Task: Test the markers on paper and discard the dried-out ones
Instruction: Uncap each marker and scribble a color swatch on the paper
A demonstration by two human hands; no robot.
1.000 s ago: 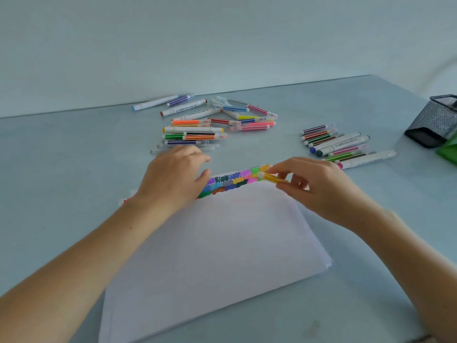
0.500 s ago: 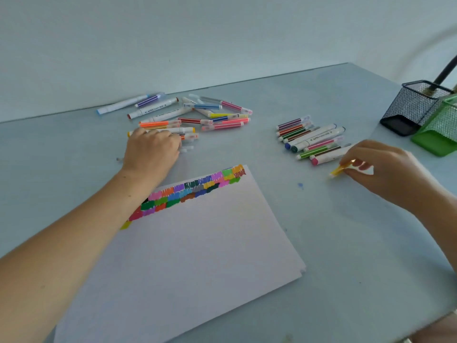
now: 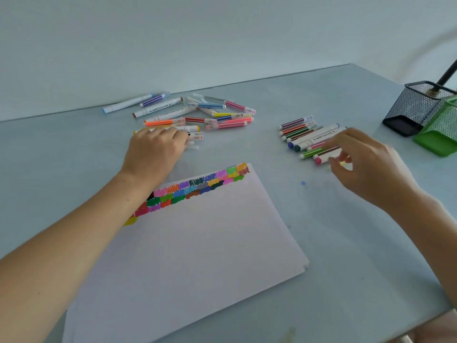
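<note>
two hands [image 3: 158, 147], two marker piles [image 3: 197, 115], two mesh holders [image 3: 415, 107].

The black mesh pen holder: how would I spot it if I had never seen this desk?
Start at the white paper in the middle of the pale blue table and look to the far right edge. Past the neat row of markers stands the black mesh pen holder. It touches a bright green mesh holder, but it alone is black and has a dark stick leaning out.
</note>
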